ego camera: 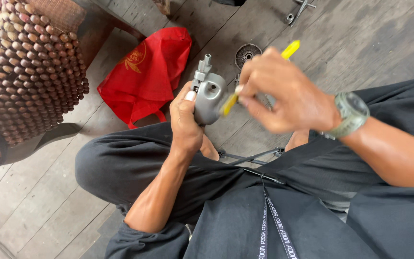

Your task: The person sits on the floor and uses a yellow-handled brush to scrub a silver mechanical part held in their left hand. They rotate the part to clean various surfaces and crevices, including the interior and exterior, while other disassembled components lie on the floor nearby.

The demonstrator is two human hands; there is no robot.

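Note:
My left hand (186, 121) grips a grey metal part (209, 94) with a short tube on top, held up over my knees. My right hand (283, 91), with a grey watch on the wrist, holds a yellow-handled tool (291, 48). The tool's yellow lower end (229, 104) rests against the face of the grey part. The right hand is blurred.
A red cloth bag (145, 74) lies on the wooden floor beyond my knee. A wooden bead seat cover (22, 72) hangs at the left. A round metal disc (247, 54) and a metal tool (297, 11) lie farther off. A thin metal rod (250, 156) lies between my legs.

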